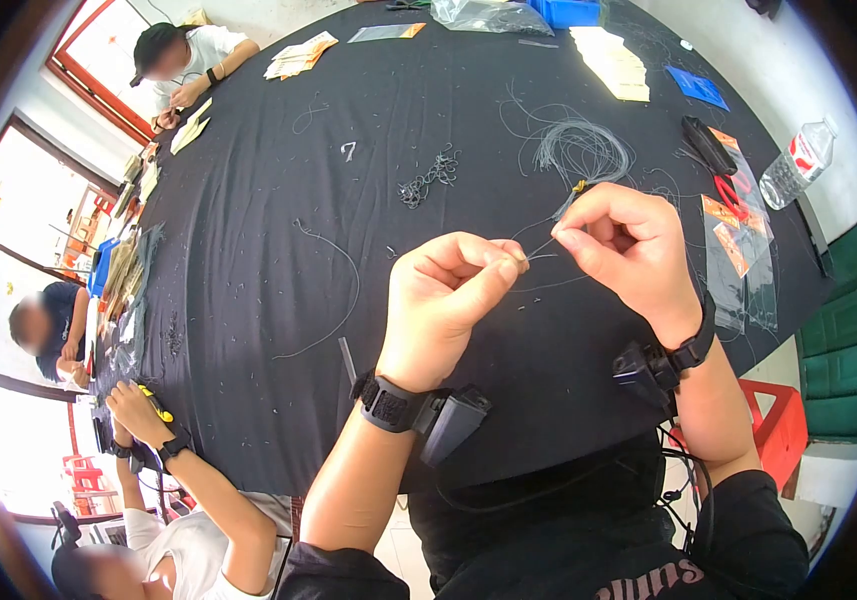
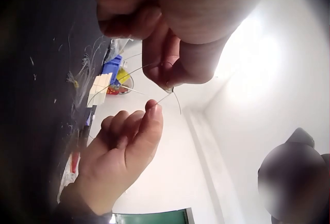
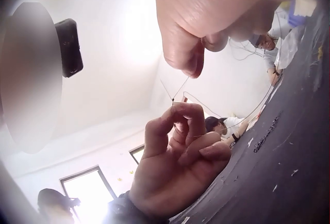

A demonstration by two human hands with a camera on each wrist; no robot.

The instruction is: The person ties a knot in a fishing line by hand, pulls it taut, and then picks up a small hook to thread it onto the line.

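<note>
Above the black-clothed table, my left hand (image 1: 438, 300) pinches a thin fishing line (image 1: 542, 256) between thumb and index finger. A tiny dark knot-like spot (image 3: 173, 100) shows on the line at the left fingertips in the right wrist view; I cannot tell what else they hold. Close by on the right, my right hand (image 1: 638, 250) pinches the same line between thumb and index fingertip, with a short stretch between the hands. One loose end (image 2: 179, 103) sticks out past the left fingertips. Beyond the hands lie a coil of line (image 1: 583, 150) and a pile of small dark hooks (image 1: 429, 180).
Red-handled scissors (image 1: 730, 197), a black pouch (image 1: 708, 147) and a plastic bottle (image 1: 798, 165) are at the right. Pale cards (image 1: 610, 63) lie at the back. A loose curved line (image 1: 356, 285) lies left. Other people sit along the table's left side.
</note>
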